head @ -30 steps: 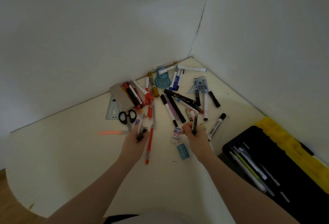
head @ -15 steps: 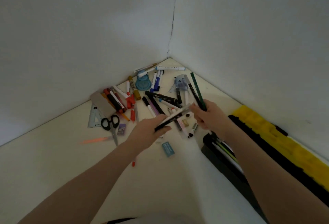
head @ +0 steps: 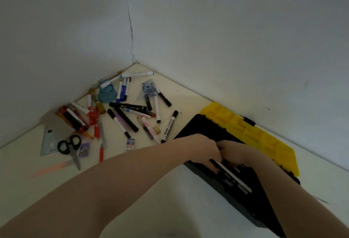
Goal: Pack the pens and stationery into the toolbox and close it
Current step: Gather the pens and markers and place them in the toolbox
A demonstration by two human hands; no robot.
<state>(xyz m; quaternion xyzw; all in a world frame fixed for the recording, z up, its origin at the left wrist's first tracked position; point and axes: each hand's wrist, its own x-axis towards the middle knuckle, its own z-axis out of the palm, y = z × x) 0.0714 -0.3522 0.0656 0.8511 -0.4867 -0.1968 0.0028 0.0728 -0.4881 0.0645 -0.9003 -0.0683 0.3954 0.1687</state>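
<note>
The black toolbox [head: 198, 126] lies open at the right, its yellow lid [head: 251, 132] resting by the wall. Both my hands are over its inside. My left hand [head: 204, 151] grips a white marker [head: 232, 176] that slants down into the box among several pens lying there. My right hand [head: 237, 152] is closed beside it, and what it holds is hidden. A heap of markers and pens [head: 124, 113] lies on the cream table in the corner, with black scissors [head: 69, 146], a set square [head: 50, 141] and an eraser box [head: 130, 144].
Two white walls meet behind the heap. A blue round object [head: 106, 93] and a clear protractor [head: 148, 89] lie near the corner. An orange pen [head: 51, 169] and a red pen [head: 101, 151] lie apart at the left on the table [head: 170, 200].
Both hands have swung right from above the pen heap to the open toolbox, carrying the pens with them. The view has turned right too.
</note>
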